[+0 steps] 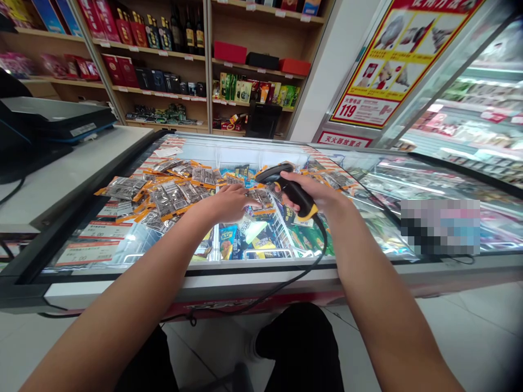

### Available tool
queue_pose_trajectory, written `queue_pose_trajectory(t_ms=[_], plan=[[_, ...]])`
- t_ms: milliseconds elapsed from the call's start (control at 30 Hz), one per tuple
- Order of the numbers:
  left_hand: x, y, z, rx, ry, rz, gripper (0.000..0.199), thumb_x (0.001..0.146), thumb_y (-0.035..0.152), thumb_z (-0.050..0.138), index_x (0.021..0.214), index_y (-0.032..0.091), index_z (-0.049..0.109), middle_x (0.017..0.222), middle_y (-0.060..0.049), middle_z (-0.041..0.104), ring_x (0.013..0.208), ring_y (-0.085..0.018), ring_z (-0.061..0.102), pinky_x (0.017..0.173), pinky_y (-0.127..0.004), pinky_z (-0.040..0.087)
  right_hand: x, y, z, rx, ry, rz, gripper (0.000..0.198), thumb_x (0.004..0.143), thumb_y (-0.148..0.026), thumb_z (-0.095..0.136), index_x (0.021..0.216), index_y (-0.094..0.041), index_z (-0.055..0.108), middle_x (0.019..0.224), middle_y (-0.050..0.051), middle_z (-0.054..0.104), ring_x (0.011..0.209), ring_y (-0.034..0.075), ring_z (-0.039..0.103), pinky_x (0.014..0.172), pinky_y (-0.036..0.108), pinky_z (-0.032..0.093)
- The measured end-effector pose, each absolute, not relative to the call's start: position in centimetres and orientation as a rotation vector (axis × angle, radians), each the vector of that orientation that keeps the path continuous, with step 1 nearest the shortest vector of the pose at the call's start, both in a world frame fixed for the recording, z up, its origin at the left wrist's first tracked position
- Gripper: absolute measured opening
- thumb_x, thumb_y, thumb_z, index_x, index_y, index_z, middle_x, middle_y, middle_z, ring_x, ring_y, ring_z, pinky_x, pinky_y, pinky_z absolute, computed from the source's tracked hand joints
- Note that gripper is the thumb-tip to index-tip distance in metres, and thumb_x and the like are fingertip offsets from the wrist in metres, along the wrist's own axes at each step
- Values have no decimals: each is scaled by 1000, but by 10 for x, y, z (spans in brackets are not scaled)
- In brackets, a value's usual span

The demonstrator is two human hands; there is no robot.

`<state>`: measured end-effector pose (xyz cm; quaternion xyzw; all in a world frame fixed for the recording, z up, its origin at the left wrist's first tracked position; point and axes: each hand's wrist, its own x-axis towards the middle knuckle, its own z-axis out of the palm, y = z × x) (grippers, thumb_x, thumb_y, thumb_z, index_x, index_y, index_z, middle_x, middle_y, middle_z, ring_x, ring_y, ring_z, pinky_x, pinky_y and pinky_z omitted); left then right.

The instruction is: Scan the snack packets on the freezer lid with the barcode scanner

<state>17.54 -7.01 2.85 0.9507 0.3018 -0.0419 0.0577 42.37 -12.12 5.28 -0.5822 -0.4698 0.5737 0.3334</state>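
Observation:
My right hand (304, 191) is wrapped round the handle of a black and yellow barcode scanner (297, 197). The scanner's head points left and down over the freezer's glass top, and its black cable hangs from the handle. Palm down, my left hand (229, 204) rests just left of the scanner. Its thumb lies against the edge of a snack packet (263, 200) with orange edges, below the scanner head; the other fingertips are mostly hidden. Many similar packets lie in a pile (171, 190) to the left of my left hand, and several more packets (337, 178) lie to the right, beyond the scanner.
The chest freezer (134, 280) holds bagged goods in wire baskets under glass. Price labels (87, 253) line its left side. A counter (44, 190) with a dark device stands left. Shelves (208, 65) of bottles and boxes rise behind. The scanner cable (281, 286) droops across the freezer's front.

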Motion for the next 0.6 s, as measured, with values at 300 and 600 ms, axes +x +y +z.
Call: queue_pose_trajectory(t_ms=[300,600], plan=[[168,-61,20,2997,1328,-28,50,98,23,53,147,21,63,164,-14,49,162,-39,28,128,-57,31,425,-109,50,-1561,-905,945,32,107,-48,57,93,-20,63,84,6,76,42,13,58,40,28,51],[184,-63,8,3109,1056,310,47,100,23,50,145,21,60,158,-14,55,151,-33,44,126,-53,33,427,-102,34,-1758,-1109,861,33,101,-54,68,91,-22,65,81,6,76,42,17,63,42,30,52]])
